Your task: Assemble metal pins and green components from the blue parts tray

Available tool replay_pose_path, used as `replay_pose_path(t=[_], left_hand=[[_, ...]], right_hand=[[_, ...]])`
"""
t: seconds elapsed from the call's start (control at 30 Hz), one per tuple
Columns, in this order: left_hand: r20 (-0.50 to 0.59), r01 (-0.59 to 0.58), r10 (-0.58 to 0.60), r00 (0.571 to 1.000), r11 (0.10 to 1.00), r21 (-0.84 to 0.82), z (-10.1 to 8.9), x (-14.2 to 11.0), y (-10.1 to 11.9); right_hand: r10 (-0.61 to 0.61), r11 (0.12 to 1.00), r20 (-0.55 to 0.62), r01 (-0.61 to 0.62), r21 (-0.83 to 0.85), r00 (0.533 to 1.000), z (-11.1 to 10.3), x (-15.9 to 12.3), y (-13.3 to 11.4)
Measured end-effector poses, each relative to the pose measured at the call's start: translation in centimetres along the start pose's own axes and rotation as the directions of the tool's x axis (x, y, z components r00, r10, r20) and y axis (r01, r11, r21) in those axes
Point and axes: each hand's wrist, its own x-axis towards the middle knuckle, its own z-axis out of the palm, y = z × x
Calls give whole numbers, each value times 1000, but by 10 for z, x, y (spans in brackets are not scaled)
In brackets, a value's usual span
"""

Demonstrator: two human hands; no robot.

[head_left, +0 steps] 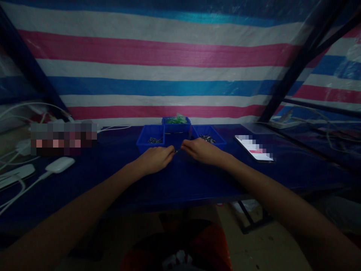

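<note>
"What are the hands holding?"
"Left hand (156, 159) and right hand (201, 150) appear closed on a small thin piece (177, 151), between their fingertips; dimness hides its kind."
"Around the grip?"
"Beyond, leftward, a blue bin (152, 131); rightward, another bin (207, 130)."
"The step?"
"Seemingly two-handed handling; any move calls for steady fingertips."

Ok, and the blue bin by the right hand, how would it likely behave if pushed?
The blue bin would probably slide rather than tip, being low and wide. It looks stiff, its walls standing straight. The loose metal pieces inside would likely shift.
</note>
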Motion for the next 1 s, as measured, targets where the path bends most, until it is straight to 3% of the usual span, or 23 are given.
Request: replay_pose_path(t=[0.23,0.5,0.77,1.0], left_hand=[[-20,-1,1,1000,1000,18,-1,0,-1],[-124,-32,45,991,994,100,-10,-3,4],[-111,24,-9,994,990,138,-9,-1,4],[-136,76,-58,989,989,127,-11,-2,3]], right_hand=[[21,1000,10,-21,7,1000,0,1,1],[-39,999,152,37,16,988,4,-2,3],[-30,1000,128,30,7,991,1,-1,1],[16,999,12,-17,51,1000,-16,-2,8]])
